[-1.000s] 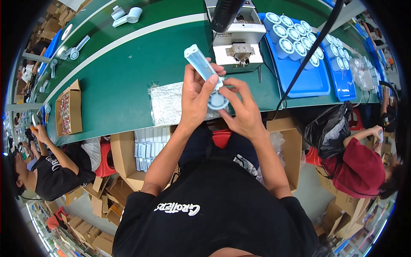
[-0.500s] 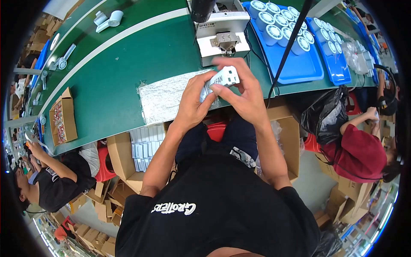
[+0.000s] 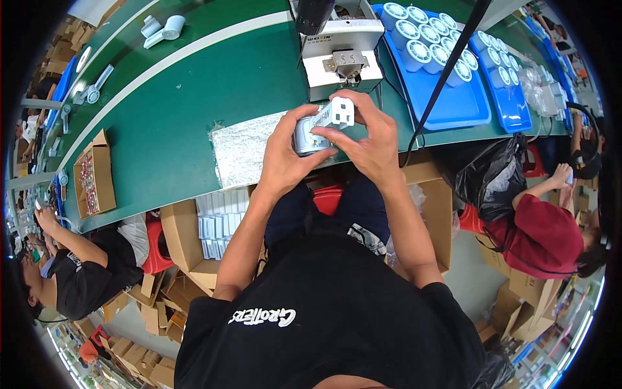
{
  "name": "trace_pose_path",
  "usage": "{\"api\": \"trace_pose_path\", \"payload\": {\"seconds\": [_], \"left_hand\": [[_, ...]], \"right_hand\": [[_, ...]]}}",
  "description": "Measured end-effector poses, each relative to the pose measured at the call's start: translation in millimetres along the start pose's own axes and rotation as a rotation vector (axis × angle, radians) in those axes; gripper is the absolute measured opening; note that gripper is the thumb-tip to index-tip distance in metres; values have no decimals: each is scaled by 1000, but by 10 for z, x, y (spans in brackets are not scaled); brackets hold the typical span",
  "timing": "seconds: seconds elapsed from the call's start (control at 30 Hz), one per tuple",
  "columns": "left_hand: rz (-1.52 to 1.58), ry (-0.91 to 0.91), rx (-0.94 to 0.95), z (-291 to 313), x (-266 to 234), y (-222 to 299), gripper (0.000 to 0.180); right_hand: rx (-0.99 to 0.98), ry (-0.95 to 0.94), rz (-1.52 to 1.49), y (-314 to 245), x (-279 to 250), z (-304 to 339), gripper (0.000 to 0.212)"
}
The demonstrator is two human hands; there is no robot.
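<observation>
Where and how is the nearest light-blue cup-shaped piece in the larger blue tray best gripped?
Probably across the round side wall of the cup-shaped piece, below its slotted top, coming from the near side of the tray: it stands upright, neighbours crowd behind, and bare tray lies in front.

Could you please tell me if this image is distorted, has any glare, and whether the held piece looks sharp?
Head view: strong fisheye distortion, bending the white stripe on the green bench, with blackened corners; head view: bright glints on the crinkled silvery sheet; head view: the light-blue fan housing between left hand and right hand looks fairly sharp.
</observation>
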State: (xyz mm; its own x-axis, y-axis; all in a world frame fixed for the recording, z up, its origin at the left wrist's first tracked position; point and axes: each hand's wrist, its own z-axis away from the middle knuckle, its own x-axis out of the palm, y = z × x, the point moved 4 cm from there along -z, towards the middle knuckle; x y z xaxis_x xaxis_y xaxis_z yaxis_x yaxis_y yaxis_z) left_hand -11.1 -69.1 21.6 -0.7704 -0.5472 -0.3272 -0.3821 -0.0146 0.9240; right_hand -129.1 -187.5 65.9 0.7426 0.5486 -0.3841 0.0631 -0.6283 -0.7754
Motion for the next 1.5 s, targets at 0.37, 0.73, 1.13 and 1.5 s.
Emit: {"api": "trace_pose_path", "payload": {"seconds": [0.37,0.73,1.13,1.5], "left_hand": [[24,6,0,-5,12,-89,73],[31,-1,147,-46,-27,-45,59],[34,11,124,-29,-9,-25,58],[500,215,-11,51,-126,-166,59]], "right_hand": [[-223,-57,-77,29,9,-22,46],[-153,-119,-72,18,-26,-43,45],[-388,467,-279,-383,-411,-980,47],[-76,64,-933,-599,-535,-1184,59]]}}
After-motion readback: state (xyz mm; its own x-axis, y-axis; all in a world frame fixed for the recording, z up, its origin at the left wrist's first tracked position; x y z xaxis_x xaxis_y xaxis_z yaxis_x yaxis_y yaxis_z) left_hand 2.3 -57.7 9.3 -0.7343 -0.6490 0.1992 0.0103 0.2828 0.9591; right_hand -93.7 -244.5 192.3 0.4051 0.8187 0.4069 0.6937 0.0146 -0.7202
